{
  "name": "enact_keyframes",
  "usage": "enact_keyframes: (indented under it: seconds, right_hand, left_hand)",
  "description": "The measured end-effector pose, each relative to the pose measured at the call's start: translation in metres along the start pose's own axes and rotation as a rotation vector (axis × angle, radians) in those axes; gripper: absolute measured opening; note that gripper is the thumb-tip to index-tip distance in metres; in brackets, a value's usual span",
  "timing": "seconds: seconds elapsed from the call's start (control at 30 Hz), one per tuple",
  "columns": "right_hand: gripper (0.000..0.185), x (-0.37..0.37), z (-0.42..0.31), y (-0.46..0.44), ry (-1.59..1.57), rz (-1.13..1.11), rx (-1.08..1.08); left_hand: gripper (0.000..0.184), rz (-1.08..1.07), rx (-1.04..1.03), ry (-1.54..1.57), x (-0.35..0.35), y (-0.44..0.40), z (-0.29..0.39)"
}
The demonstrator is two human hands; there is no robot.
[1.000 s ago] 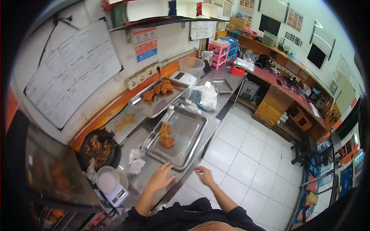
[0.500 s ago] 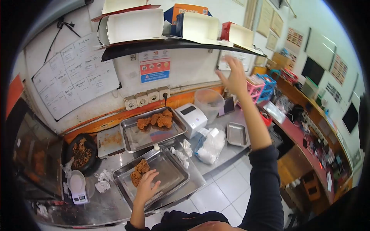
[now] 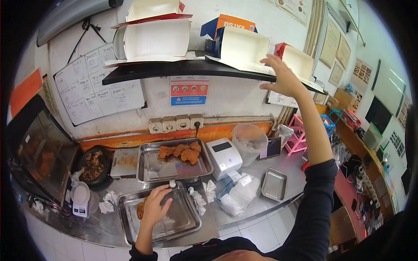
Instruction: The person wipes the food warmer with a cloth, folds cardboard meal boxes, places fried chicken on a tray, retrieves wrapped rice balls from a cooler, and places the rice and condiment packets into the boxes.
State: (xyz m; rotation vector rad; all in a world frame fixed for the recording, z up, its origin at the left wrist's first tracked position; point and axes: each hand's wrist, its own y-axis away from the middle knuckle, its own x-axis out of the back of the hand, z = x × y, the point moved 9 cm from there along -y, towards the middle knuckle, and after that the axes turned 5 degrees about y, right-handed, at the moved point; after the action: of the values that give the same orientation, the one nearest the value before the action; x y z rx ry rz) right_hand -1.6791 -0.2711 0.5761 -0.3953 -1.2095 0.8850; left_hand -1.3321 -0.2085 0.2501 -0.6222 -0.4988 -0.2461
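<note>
Raised to the shelf [image 3: 174,71], my right hand [image 3: 283,78] has its fingers spread and holds nothing. It is in front of the edge of a white-lined open box [image 3: 244,48], beside a red-edged box [image 3: 297,63]; whether it touches either is unclear. My left hand [image 3: 154,205] is open over the lower metal tray [image 3: 178,217], partly covering fried chicken [image 3: 139,210] there. Behind it, the upper metal tray [image 3: 150,170] holds several fried chicken pieces [image 3: 180,152]. A large white-lined box [image 3: 156,40] stands at the shelf's left.
A white printer-like machine [image 3: 224,158] and a clear plastic tub [image 3: 250,145] stand against the wall. Nearer are a plastic bag [image 3: 239,195] and a small metal tray [image 3: 274,185]. At the left are a stone mortar [image 3: 93,167], a scale [image 3: 81,204] and crumpled paper [image 3: 108,203].
My right hand has risen from low over the floor to the shelf boxes. My left hand has moved from the tray's near edge to over the lower tray. The view has turned toward the shelf.
</note>
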Motion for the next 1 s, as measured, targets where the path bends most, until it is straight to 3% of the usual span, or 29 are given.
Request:
enact_keyframes:
  seconds: [0.03, 0.07, 0.1, 0.37, 0.43, 0.5, 0.57, 0.63, 0.67, 0.73, 0.8, 0.83, 0.87, 0.93, 0.97, 1.0]
  right_hand:
    - [0.053, -0.005, 0.003, -0.002, -0.044, 0.029, 0.016]
    - [0.052, -0.038, 0.017, 0.0, -0.053, -0.28, -0.075]
    - [0.046, -0.025, 0.006, -0.003, 0.021, -0.147, -0.01]
    - [0.021, 0.041, 0.01, 0.011, -0.083, -0.088, 0.023]
    - [0.023, 0.087, 0.015, 0.017, -0.038, 0.128, 0.047]
    - [0.021, 0.132, 0.036, 0.042, -0.042, 0.185, -0.25]
    - [0.019, 0.154, 0.071, 0.085, -0.266, 0.301, -0.289]
    - [0.021, 0.183, 0.089, 0.153, -0.193, 0.498, -0.371]
    - [0.026, 0.18, 0.124, 0.206, -0.374, 0.504, -0.551]
    - [0.033, 0.19, 0.134, 0.294, -0.567, 0.844, -0.519]
    - [0.029, 0.165, 0.165, 0.386, -0.557, 0.64, -0.703]
    - [0.024, 0.144, 0.183, 0.411, -0.507, 0.421, -0.815]
    - [0.019, 0.108, 0.207, 0.45, -0.592, 0.117, -1.076]
    - [0.018, 0.036, 0.239, 0.489, -0.463, -0.374, -1.127]
    - [0.019, -0.001, 0.256, 0.513, -0.508, -0.405, -1.153]
    - [0.022, -0.048, 0.286, 0.562, -0.419, -0.447, -1.024]
  left_hand:
    - [0.026, 0.006, 0.0, -0.001, -0.005, -0.014, 0.005]
    - [0.026, -0.004, -0.09, -0.007, -0.012, -0.029, 0.018]
    - [0.026, -0.011, -0.182, -0.015, -0.019, -0.042, 0.032]
    - [0.027, -0.119, -0.371, 0.035, -0.083, -0.105, 0.085]
    - [0.027, -0.126, -0.389, 0.034, -0.098, -0.114, 0.092]
    - [0.026, -0.134, -0.425, 0.044, -0.115, -0.121, 0.102]
    - [0.025, -0.143, -0.418, 0.072, -0.132, -0.127, 0.112]
    - [0.025, -0.182, -0.423, 0.178, -0.159, -0.132, 0.125]
    - [0.025, -0.203, -0.444, 0.239, -0.177, -0.136, 0.134]
    - [0.025, -0.251, -0.435, 0.34, -0.224, -0.142, 0.152]
    - [0.026, -0.347, -0.424, 0.484, -0.286, -0.147, 0.173]
    - [0.026, -0.384, -0.396, 0.52, -0.321, -0.152, 0.18]
    - [0.027, -0.445, -0.35, 0.552, -0.363, -0.157, 0.186]
    - [0.029, -0.546, -0.293, 0.611, -0.456, -0.163, 0.196]
    - [0.032, -0.641, -0.201, 0.589, -0.516, -0.164, 0.19]
    - [0.036, -0.733, -0.11, 0.556, -0.575, -0.16, 0.18]
